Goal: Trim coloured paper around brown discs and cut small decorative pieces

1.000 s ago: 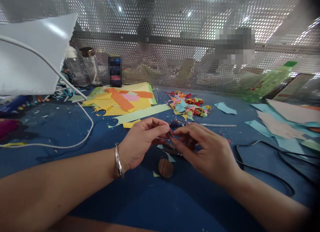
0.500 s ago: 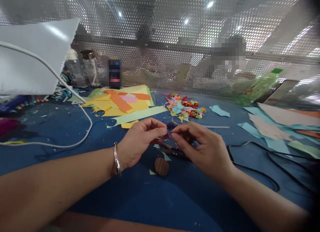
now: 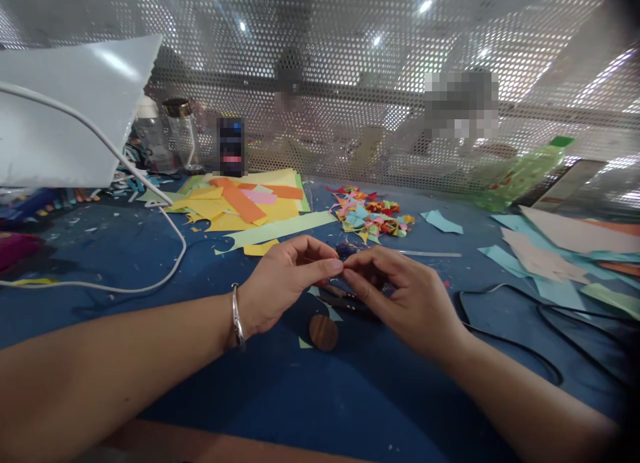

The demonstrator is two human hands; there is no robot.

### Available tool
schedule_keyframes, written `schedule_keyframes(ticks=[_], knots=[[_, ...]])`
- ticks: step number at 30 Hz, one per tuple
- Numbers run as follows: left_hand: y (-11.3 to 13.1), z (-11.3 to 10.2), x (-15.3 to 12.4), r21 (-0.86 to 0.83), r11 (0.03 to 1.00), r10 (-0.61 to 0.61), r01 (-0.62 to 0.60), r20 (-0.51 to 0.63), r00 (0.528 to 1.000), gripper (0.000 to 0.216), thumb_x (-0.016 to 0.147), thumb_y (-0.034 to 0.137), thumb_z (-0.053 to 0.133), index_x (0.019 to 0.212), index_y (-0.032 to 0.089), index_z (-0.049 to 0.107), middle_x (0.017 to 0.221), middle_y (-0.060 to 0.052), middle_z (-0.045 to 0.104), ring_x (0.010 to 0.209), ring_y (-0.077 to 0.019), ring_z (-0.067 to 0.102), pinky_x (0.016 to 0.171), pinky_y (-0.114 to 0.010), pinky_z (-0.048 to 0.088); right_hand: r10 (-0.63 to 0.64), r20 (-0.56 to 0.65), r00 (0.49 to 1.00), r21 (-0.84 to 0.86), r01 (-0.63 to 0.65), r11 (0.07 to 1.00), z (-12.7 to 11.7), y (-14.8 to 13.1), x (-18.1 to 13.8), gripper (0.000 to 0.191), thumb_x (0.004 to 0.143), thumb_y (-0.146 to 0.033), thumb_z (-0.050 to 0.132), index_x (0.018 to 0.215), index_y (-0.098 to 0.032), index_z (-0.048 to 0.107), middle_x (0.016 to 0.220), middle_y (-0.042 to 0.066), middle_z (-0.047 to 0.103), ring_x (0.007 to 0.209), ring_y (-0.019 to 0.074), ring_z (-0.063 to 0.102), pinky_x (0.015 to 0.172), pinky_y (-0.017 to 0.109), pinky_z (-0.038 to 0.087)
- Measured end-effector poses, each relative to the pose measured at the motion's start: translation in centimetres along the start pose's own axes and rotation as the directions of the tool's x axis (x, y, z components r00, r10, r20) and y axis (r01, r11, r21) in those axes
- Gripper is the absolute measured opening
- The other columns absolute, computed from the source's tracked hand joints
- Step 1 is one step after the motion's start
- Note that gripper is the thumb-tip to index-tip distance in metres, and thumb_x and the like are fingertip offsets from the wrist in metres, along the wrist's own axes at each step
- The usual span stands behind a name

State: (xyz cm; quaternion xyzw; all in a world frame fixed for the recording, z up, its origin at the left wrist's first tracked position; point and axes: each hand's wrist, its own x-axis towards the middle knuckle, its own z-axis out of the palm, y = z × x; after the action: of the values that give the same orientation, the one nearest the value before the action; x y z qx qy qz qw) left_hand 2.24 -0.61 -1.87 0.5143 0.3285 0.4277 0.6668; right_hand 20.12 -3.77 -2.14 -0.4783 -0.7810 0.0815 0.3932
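My left hand [image 3: 280, 280], with a silver bracelet at the wrist, is closed in a pinch. Its thumb and fingertips meet those of my right hand [image 3: 407, 296], also pinched, above the blue tabletop. Whatever sits between the fingertips is too small and hidden to make out. Under my right hand lie dark-handled scissors [image 3: 343, 298], partly covered. A round wood-grained disc [image 3: 324, 332] rests just in front of the hands. Behind them are a pale green paper strip [image 3: 285, 230] and a heap of small, colourful folded paper pieces [image 3: 370, 216].
Yellow and orange paper sheets [image 3: 235, 206] lie at back left, near a white cable [image 3: 183, 243]. On the right are blue and pink paper scraps [image 3: 543, 256], a black cable [image 3: 510, 336] and a green bottle [image 3: 530, 173]. A perforated metal screen [image 3: 330, 103] stands behind.
The fingertips of both hands have come together; a small reddish bit visible at my left fingertips before is now hidden. The view has shifted slightly.
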Motion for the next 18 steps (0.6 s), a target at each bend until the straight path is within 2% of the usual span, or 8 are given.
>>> schedule_keyframes(ticks=[9, 18], knots=[[-0.07, -0.01, 0.22, 0.022, 1.000, -0.008, 0.008, 0.000, 1.000, 0.015, 0.075, 0.019, 0.074, 0.084, 0.012, 0.064, 0.081, -0.001, 0.064, 0.075, -0.0104, 0.057, 0.075, -0.026, 0.043, 0.045, 0.035, 0.998, 0.058, -0.047, 0.997, -0.05, -0.16, 0.01, 0.007, 0.090, -0.024, 0.060, 0.090, -0.020, 0.066, 0.074, 0.001, 0.067, 0.063, 0.0132, 0.061, 0.058, 0.023, 0.048], [-0.21, -0.21, 0.43, 0.023, 1.000, -0.012, 0.012, 0.002, 1.000, 0.017, 0.074, 0.022, 0.076, 0.083, 0.012, 0.064, 0.080, 0.000, 0.063, 0.074, -0.0099, 0.056, 0.074, -0.025, 0.042, 0.043, 0.037, 0.998, 0.034, -0.045, 0.998, -0.16, 0.09, 0.10, 0.009, 0.091, -0.025, 0.060, 0.088, -0.019, 0.067, 0.072, 0.001, 0.066, 0.061, 0.0128, 0.058, 0.057, 0.022, 0.046]])
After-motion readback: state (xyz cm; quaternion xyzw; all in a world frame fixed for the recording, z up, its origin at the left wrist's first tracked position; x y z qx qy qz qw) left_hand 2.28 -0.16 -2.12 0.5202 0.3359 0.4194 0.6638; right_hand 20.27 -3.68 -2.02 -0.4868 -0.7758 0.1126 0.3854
